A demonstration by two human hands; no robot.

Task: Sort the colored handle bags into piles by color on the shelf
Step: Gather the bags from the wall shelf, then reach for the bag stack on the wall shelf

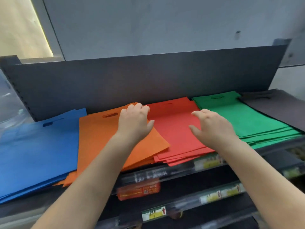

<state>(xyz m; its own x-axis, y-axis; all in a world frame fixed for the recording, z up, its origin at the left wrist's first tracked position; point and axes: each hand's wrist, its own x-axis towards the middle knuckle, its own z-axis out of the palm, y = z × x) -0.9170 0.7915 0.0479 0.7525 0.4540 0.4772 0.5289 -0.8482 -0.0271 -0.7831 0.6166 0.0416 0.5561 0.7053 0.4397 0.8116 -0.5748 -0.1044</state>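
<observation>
**A:** You have five piles of flat, matte, felt-like handle bags along the shelf [148, 83]. From the left of the frame: the blue pile [38, 146], the orange pile [102, 138], the red pile [175, 133], the green pile [239, 116], and a dark grey pile [277, 108] at the far right. They are thin rectangles with a slot-shaped cut-out handle near the far edge.

**B:** And your hands?

**A:** Your left hand [134, 120] rests over the far right corner of the orange pile, where it overlaps the red one; its fingers [137, 107] are curled down, but I cannot tell whether they pinch a bag. Your right hand [212, 126] lies at the seam between red and green, fingers relaxed and spread, holding nothing.

**B:** What is hard to make out?

**A:** The blue pile is blurred and cut off at the left edge; the grey pile is cut at the right. The price labels [209, 161] on the rail below are smeared and unreadable. An orange packet [138, 190] sits on the lower shelf, half hidden behind your left forearm.
</observation>
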